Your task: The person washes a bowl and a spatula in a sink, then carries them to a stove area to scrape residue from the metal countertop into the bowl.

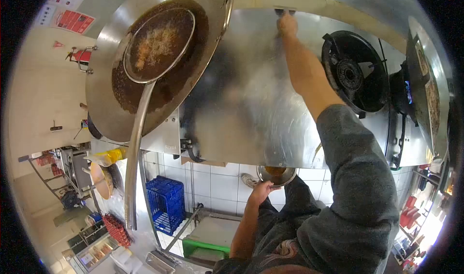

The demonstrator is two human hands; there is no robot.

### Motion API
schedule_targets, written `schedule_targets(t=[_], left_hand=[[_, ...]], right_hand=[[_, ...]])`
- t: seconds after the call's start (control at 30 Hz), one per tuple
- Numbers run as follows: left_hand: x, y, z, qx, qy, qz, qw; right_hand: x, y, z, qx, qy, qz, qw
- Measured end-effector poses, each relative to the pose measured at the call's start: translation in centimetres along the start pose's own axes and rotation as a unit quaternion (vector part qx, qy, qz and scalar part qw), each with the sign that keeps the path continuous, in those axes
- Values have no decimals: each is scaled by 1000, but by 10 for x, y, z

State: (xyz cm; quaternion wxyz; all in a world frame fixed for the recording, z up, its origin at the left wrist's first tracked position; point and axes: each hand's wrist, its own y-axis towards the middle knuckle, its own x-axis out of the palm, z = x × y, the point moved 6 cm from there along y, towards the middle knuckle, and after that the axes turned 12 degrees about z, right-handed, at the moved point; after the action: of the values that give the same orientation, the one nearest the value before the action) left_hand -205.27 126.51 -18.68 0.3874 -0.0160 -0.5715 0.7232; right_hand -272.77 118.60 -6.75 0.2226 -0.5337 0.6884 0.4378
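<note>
My left hand [262, 192] is closed on the rim of a metal bowl [290, 177], held just below the front edge of a stainless griddle plate [241, 95]. Brownish liquid shows inside the bowl. At the plate's back edge, my right hand [288, 26] is closed around a flat, straight-edged tool [285, 9]; its exact kind is too small to make out. The plate looks wet and smeared, with brownish liquid near the front edge above the bowl.
At left, a large wok [108, 75] holds dark oil, with a long-handled strainer [143, 109] and fried bits in it. A black burner [355, 71] lies right of the plate. Below are a blue crate [166, 201] and a green-rimmed bin [205, 249].
</note>
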Motion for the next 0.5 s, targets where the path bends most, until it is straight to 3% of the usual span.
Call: schedule_targets(t=[0.03, 0.07, 0.17, 0.2, 0.23, 0.27, 0.33, 0.4, 0.5], left_hand=[[4, -10, 10, 45, 116, -13, 992], [13, -16, 27, 87, 227, -28, 970], [0, 4, 2, 39, 47, -70, 996], [-5, 8, -8, -3, -21, -50, 999], [-5, 12, -7, -44, -85, -32, 995], [-7, 8, -5, -50, -71, -33, 996], [-6, 7, -1, -59, -42, -44, 996], [-4, 3, 2, -58, -61, -51, 995], [-10, 8, 0, -71, -60, -40, 995]], right_hand=[[10, -5, 6, -12, -30, -12, 999], [-11, -22, 0, 43, 8, 8, 999], [-13, -22, 4, 2, -89, -68, 994], [-29, -36, 2, 5, -68, -45, 997], [-23, -38, 4, -83, -110, -25, 990], [4, -45, 24, -168, -152, -7, 974], [-8, -58, 38, -163, -139, -1, 977], [-66, -120, 22, 23, -22, -25, 999], [-122, -194, 12, 80, -44, -99, 991]])
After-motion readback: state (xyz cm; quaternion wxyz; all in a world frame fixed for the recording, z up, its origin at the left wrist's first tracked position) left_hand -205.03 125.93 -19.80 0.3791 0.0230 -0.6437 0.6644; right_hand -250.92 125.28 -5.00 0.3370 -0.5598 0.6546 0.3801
